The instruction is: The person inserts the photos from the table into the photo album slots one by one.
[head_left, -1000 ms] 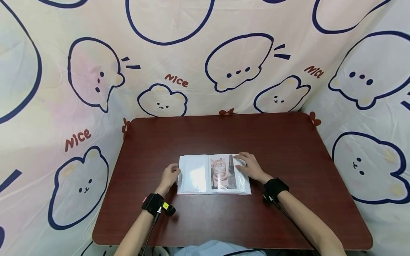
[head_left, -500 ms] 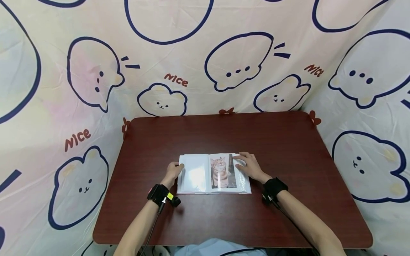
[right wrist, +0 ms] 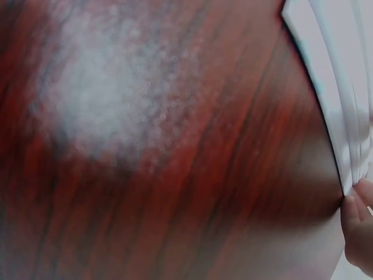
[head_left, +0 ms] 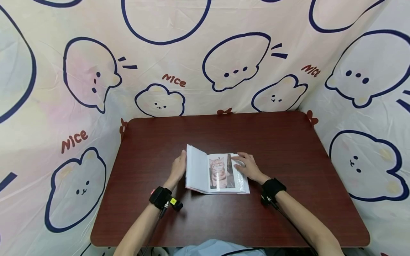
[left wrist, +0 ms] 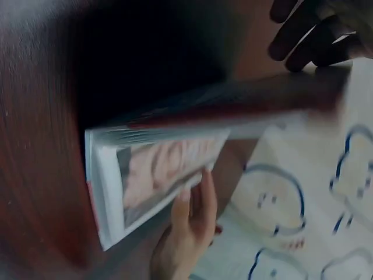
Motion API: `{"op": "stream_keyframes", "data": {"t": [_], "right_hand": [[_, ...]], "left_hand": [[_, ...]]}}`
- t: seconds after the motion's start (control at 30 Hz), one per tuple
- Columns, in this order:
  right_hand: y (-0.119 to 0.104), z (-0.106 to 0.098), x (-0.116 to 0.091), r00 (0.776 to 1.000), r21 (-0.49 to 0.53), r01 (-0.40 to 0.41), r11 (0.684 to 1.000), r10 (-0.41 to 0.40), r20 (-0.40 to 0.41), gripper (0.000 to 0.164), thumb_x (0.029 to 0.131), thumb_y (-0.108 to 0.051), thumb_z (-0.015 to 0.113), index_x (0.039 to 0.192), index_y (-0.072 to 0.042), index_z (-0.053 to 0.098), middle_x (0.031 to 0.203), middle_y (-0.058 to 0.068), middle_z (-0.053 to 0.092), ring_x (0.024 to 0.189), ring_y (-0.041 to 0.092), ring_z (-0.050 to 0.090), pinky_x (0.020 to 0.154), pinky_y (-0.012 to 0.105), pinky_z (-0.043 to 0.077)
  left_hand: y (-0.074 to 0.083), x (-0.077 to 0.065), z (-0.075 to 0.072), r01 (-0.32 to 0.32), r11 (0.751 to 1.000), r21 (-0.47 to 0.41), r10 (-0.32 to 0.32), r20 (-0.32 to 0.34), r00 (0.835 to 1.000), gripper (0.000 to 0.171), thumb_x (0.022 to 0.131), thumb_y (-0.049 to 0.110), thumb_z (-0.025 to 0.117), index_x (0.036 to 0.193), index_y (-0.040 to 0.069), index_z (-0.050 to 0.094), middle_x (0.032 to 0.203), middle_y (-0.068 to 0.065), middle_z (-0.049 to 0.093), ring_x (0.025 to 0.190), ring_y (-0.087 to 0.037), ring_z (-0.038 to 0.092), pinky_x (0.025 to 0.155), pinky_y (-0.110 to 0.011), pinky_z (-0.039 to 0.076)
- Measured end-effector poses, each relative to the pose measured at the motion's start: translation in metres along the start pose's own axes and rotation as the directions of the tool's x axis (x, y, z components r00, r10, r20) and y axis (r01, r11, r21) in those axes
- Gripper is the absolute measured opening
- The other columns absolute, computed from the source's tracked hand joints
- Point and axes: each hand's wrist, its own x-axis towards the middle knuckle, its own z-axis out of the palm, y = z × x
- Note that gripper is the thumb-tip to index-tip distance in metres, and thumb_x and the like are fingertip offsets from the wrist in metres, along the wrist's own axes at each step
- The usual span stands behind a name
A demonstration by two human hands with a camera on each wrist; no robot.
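Note:
An open photo album (head_left: pixel 226 174) lies on the table, its right page showing a pinkish cat picture. Its left cover (head_left: pixel 196 169) stands tilted up from the spine. My left hand (head_left: pixel 177 167) is behind that raised cover, fingers extended against its outer side; in the left wrist view the dark fingers (left wrist: pixel 315 35) show by the cover's edge. My right hand (head_left: pixel 249 167) is at the album's upper right; in the right wrist view its thumb and finger (right wrist: pixel 351 213) pinch the edge of the white pages (right wrist: pixel 332 81).
The brown table (head_left: pixel 275 142) extends on all sides of the album. Behind it and at both sides hangs a pale curtain (head_left: pixel 195 60) with cartoon bear outlines. Black camera straps (head_left: pixel 161 197) with cables sit on both wrists.
The album's left cover has risen from lying flat to a steep tilt. My left hand has moved from its left edge to behind it. The right hand stays nearly still.

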Motion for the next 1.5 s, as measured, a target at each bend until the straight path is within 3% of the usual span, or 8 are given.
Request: {"op": "stream_keyframes", "data": {"t": [0.3,0.67,0.77,0.97,1.03,1.17,1.33,1.5], "right_hand": [[0.001,0.004,-0.004,0.998,0.014,0.049,0.999,-0.048,-0.029,0.041,0.101,-0.009,0.065,0.141,0.001,0.062,0.154,0.036,0.039,0.138,0.053,0.034,0.103,0.063,0.029],[-0.009,0.010,0.005,0.998,-0.045,-0.002,0.999,-0.001,-0.061,0.048,0.099,-0.005,0.067,0.144,0.006,0.056,0.151,0.033,0.045,0.135,0.047,0.046,0.100,0.056,0.024],[-0.011,0.011,0.005,0.996,-0.009,0.003,1.000,-0.004,-0.087,0.058,0.098,-0.004,0.067,0.153,0.000,0.048,0.150,0.030,0.047,0.137,0.045,0.044,0.099,0.054,0.022],[-0.013,0.016,0.001,0.994,-0.142,0.084,0.986,-0.093,-0.058,0.050,0.098,0.007,0.059,0.148,-0.002,0.056,0.152,0.037,0.043,0.140,0.051,0.040,0.099,0.058,0.027],[-0.017,0.014,0.002,0.997,-0.181,0.074,0.981,-0.079,-0.019,0.050,0.097,0.011,0.056,0.145,-0.003,0.059,0.153,0.039,0.039,0.139,0.054,0.038,0.098,0.057,0.030],[-0.027,-0.003,0.016,0.998,-0.190,0.025,0.982,-0.014,0.057,0.052,0.093,0.016,0.050,0.137,-0.005,0.067,0.153,0.035,0.044,0.140,0.053,0.037,0.099,0.058,0.037],[-0.043,-0.034,0.059,0.997,-0.208,0.027,0.978,-0.010,0.080,0.045,0.090,0.014,0.046,0.118,-0.002,0.076,0.147,0.034,0.050,0.138,0.053,0.044,0.116,0.066,0.032],[-0.068,-0.069,0.114,1.000,-0.321,-0.001,0.947,0.011,0.029,0.043,0.093,0.008,0.046,0.126,0.000,0.072,0.147,0.031,0.052,0.128,0.052,0.054,0.101,0.060,0.051]], "left_hand": [[0.004,-0.015,0.053,-0.178,0.980,0.086,0.154,0.232,0.960,0.059,0.115,0.039,0.024,0.139,0.001,0.063,0.141,-0.021,0.064,0.135,-0.038,0.057,0.113,-0.053,0.045],[-0.015,-0.021,0.084,-0.380,0.892,0.245,0.314,0.269,0.911,0.049,0.114,0.024,0.033,0.129,-0.006,0.069,0.149,-0.022,0.057,0.149,-0.035,0.043,0.122,-0.057,0.032],[-0.015,-0.021,0.095,-0.495,0.773,0.396,0.423,0.259,0.868,0.044,0.111,0.022,0.040,0.125,-0.005,0.071,0.139,-0.020,0.066,0.146,-0.034,0.048,0.118,-0.062,0.034],[-0.016,-0.021,0.110,-0.574,0.345,0.743,0.628,0.272,0.729,0.032,0.099,0.028,0.063,0.119,0.008,0.077,0.131,-0.015,0.071,0.126,-0.025,0.064,0.091,-0.052,0.044],[-0.017,-0.020,0.111,-0.565,0.287,0.774,0.646,0.279,0.710,0.030,0.097,0.028,0.066,0.118,0.009,0.077,0.130,-0.015,0.070,0.121,-0.024,0.066,0.087,-0.050,0.045],[-0.009,-0.017,0.105,-0.578,0.298,0.760,0.600,0.321,0.733,0.025,0.099,0.025,0.064,0.116,0.012,0.077,0.128,-0.014,0.069,0.116,-0.026,0.066,0.083,-0.049,0.049],[0.021,-0.004,0.085,-0.548,0.433,0.716,0.414,0.382,0.826,0.029,0.106,0.028,0.055,0.127,0.014,0.070,0.142,-0.014,0.061,0.127,-0.044,0.057,0.089,-0.059,0.055],[0.074,0.040,0.047,-0.507,0.463,0.727,0.427,0.318,0.846,0.040,0.109,0.032,0.052,0.142,0.010,0.059,0.153,-0.018,0.051,0.140,-0.048,0.046,0.105,-0.061,0.050]]}}
